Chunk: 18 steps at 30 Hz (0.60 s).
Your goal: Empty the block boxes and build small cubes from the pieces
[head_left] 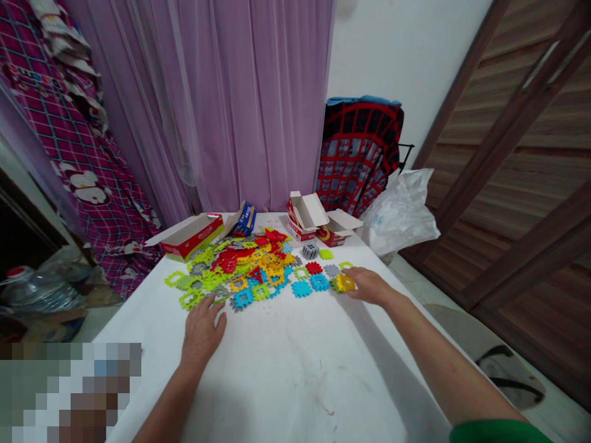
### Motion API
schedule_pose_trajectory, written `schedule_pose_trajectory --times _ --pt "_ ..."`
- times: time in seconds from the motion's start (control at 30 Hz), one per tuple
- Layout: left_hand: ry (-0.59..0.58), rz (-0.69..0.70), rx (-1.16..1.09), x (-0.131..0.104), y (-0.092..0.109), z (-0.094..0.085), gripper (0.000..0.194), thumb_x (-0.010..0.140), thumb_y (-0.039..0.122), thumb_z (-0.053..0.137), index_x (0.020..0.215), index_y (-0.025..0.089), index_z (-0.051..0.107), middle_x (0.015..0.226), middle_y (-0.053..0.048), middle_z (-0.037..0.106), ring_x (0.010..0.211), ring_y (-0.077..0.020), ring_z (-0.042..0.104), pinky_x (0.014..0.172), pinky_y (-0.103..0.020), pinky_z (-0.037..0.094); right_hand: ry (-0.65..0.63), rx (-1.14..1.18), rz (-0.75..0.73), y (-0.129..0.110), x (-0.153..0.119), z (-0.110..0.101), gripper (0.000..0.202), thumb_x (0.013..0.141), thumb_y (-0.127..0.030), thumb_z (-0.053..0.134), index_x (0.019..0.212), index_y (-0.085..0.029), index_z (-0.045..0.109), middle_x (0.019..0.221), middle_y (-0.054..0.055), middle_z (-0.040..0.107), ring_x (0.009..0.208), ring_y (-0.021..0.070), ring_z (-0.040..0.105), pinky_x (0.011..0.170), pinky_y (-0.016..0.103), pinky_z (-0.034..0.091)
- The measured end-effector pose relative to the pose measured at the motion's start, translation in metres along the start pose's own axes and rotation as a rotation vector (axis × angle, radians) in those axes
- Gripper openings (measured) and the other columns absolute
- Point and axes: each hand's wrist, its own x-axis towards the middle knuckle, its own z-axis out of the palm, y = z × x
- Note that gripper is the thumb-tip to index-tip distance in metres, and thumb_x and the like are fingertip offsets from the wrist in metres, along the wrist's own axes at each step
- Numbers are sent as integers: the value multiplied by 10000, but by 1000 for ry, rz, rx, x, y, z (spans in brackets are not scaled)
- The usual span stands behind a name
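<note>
A heap of plastic gear-shaped building pieces [240, 258] in green, red, yellow, blue and grey covers the far middle of the table. My left hand [202, 329] rests at the near left edge of this heap, fingers apart, beside a grey piece [220, 294]. Out to the right, my right hand [367, 285] has its fingers closed on a yellow gear piece [345, 283], low over the table. Close to it lie blue gear pieces [319, 282], a red gear piece [314, 267] and a grey gear piece [331, 270]. Behind these stands a grey stack of gears [309, 250].
Open red boxes [194, 239] [302, 231] [335, 232] and a blue box [246, 218] line the far side of the white table [286, 369]. A clear plastic bag [401, 212] hangs at the right edge. Purple curtains [258, 111] are behind.
</note>
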Motion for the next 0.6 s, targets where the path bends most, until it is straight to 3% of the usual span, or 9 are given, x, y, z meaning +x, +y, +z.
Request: schedule_pose_trajectory --times 0.07,0.17,0.33,0.6 --pt "3 -1 -3 0 0 0 356 882 330 422 1058 201 703 1279 -124 644 1202 -305 560 1030 -484 430 -38 -60 44 28 0 7 596 754 -250 615 1330 -109 558 1252 192 629 1143 306 592 981 373 427" --pt "0 9 -1 1 -1 0 356 879 330 421 1052 201 704 1263 -123 654 1194 -302 565 1034 -474 427 -77 -94 48 49 1 21 582 766 -241 604 1329 -98 561 1254 204 625 1132 306 600 957 364 440" --pt "8 12 18 1 -1 1 374 882 340 404 1061 203 702 1271 -118 652 1196 -301 566 1033 -475 431 -115 -55 35 53 5 35 549 748 -219 620 1291 -146 593 1264 184 626 1150 289 593 953 343 439" --pt "13 23 22 1 -3 1 371 884 346 402 1046 213 708 1252 -114 662 1185 -305 574 1016 -483 445 -177 -2 51 54 5 29 574 760 -234 607 1329 -174 565 1292 164 601 1132 277 608 947 346 451"
